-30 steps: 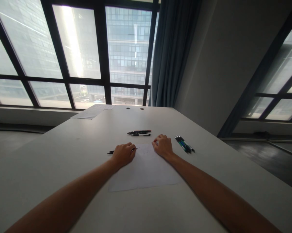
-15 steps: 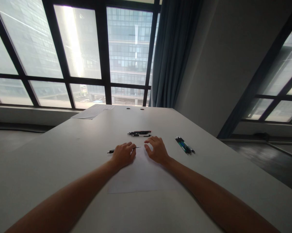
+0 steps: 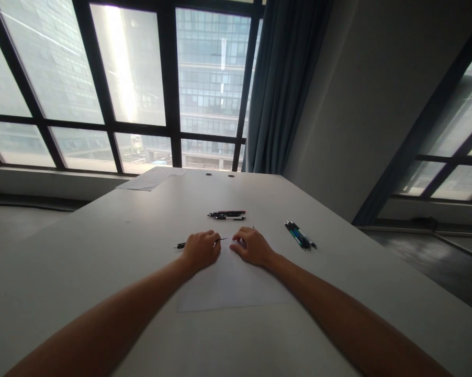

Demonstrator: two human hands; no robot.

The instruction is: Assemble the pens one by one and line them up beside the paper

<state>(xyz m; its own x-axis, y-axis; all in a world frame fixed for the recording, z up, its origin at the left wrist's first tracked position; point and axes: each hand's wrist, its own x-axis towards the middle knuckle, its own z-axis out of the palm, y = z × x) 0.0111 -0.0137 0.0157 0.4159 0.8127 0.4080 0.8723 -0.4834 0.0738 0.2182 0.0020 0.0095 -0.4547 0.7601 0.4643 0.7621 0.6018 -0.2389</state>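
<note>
My left grip (image 3: 201, 248) is closed around a thin dark rod (image 3: 223, 239), which lies near the far edge of the white sheet in front of me. Its slim tip comes out past my fingers and points to the right, towards my other hand; the long axis runs almost crosswise over the desk (image 3: 114, 251), tilted a little so that the tip sits farther from me. At the opposite side of the same grip the end of a black pen (image 3: 179, 245) shows, lying along nearly the same line (whether it and the rod are one piece I cannot tell, since my hand covers the middle).

My right grip (image 3: 251, 246) is curled just beyond the tip, thumb and forefinger slightly parted, a narrow gap between them and the rod. A small thin bit (image 3: 254, 228) shows above my knuckles; I cannot tell whether those fingers have hold of it.

The white sheet (image 3: 228, 288) lies under and between my forearms, which hide parts of both its sides. Beyond my hands a group of black pens (image 3: 226, 215) lies crosswise, well clear of the rod. To my right, pens with green and blue parts (image 3: 300, 235) lie side by side on a slant, near ends to the right. Papers (image 3: 147, 180) rest at the far left corner.
</note>
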